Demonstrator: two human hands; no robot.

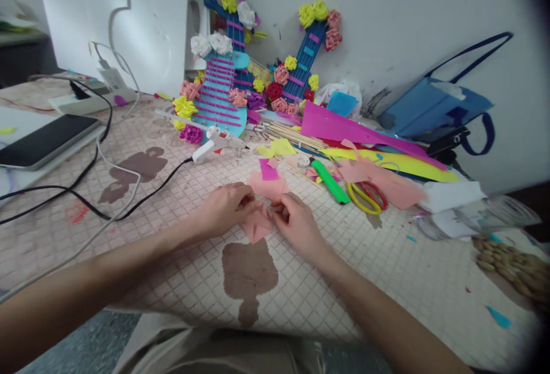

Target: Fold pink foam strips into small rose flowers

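Note:
Between my two hands is a small folded piece of pink paper (256, 229), low over the checked tabletop. My left hand (226, 208) pinches its left side, fingers curled over the upper edge. At its right edge, the fingertips of my right hand (296, 222) are pressed together on the paper. Just beyond lies more pink paper (277, 187), with a small magenta paper square (269, 169) on top. A white glue gun (215, 142) rests to the left, its black cord trailing away. Yellow-handled scissors (364, 199) and a green utility knife (330, 181) lie to the right.
Paper-flower decorations (219, 90) lean against the wall at the back. Magenta sheets (369, 136), wooden sticks (294, 135) and a blue bag (436, 105) fill the back right. A phone (49, 140) and cables are on the left. Peanuts (511, 265) sit at the far right.

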